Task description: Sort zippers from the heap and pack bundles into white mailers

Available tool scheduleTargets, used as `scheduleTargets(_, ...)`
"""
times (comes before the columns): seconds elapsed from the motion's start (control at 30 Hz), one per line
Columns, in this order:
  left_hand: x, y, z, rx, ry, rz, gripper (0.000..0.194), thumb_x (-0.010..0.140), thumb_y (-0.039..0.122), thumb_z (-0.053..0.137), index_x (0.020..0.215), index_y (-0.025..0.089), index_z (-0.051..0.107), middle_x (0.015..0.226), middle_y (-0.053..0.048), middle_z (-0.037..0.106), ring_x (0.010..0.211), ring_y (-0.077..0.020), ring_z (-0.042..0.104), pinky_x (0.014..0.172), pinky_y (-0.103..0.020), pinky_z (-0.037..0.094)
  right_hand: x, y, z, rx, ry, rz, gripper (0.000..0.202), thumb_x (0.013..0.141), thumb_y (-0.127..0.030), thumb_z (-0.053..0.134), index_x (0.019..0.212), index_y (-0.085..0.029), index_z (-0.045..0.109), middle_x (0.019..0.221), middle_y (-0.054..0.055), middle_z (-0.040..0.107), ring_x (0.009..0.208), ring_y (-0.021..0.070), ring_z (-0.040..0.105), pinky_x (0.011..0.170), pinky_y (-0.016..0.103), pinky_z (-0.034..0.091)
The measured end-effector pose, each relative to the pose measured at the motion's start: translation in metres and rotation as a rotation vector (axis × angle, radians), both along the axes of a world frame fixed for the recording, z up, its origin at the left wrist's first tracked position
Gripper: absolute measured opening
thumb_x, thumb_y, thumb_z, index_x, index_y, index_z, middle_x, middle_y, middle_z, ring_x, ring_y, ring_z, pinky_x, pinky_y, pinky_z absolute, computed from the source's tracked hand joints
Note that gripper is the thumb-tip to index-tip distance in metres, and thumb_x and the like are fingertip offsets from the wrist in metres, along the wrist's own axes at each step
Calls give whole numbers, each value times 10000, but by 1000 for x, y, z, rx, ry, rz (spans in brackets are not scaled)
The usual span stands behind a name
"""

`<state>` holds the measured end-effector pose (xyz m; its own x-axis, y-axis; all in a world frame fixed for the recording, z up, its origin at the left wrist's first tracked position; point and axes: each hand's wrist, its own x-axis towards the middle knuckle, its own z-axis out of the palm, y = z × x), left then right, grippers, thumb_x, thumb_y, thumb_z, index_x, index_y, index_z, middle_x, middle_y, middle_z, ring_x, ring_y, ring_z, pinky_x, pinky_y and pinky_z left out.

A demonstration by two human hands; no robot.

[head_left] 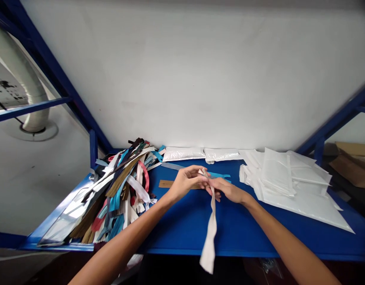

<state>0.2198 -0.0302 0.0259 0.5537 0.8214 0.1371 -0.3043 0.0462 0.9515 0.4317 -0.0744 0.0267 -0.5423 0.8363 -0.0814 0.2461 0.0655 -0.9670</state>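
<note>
A cream zipper strip (210, 237) hangs from both hands over the front edge of the blue table. My left hand (190, 181) pinches its upper end between thumb and fingers. Close against it, my right hand (226, 189) is closed on the same strip from the right. Behind the hands, a brown strip (166, 184) and a light blue strip (219, 175) lie on the table, both partly covered by the hands.
A large heap of zippers in many colours (123, 190) fills the left side of the blue table (182, 233). White plastic bags (301, 194) are spread at the right. Two filled white packets (184, 153) lie along the wall. Blue frame bars (60, 75) rise at both sides.
</note>
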Motion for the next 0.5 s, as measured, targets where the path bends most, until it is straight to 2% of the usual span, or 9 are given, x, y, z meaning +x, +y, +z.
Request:
scheduleTargets(0.07,-2,2,-2,-3,12,10,432,750,435,944,1036,155,782,860,-53,802,691,-174,725,745,-329,611,5,2,2,-31,-12,-18,717,1059,-780,313,719,-224,611,577,-15,463,523,148,418,541,298,427)
scheduleTargets(0.17,-3,3,-4,7,50,21,435,829,529,878,1017,147,791,857,-72,807,747,-203,763,806,-352,618,8,5,3,64,-91,-83,694,1087,-736,308,740,-220,615,638,8,562,584,167,512,583,301,433)
scheduleTargets(0.27,-1,3,-6,-6,56,28,480,827,567,874,1043,150,774,934,-91,819,832,-237,793,853,-387,634,7,7,-1,305,-242,-177,613,1119,-655,336,798,-224,630,708,5,619,648,180,554,645,306,439)
scheduleTargets(0.4,1,4,-11,-70,34,78,505,783,546,913,1030,143,735,1031,-131,831,878,-249,806,899,-416,639,3,8,-12,601,-407,-361,439,1113,-578,439,935,-241,657,702,-6,617,600,180,559,631,304,421)
scheduleTargets(0.5,1,6,-15,-93,20,107,546,806,529,895,1143,154,684,1136,-165,828,927,-264,817,930,-434,632,0,7,-16,795,-477,-434,356,1116,-505,453,1077,-250,698,801,40,681,653,199,629,650,309,454)
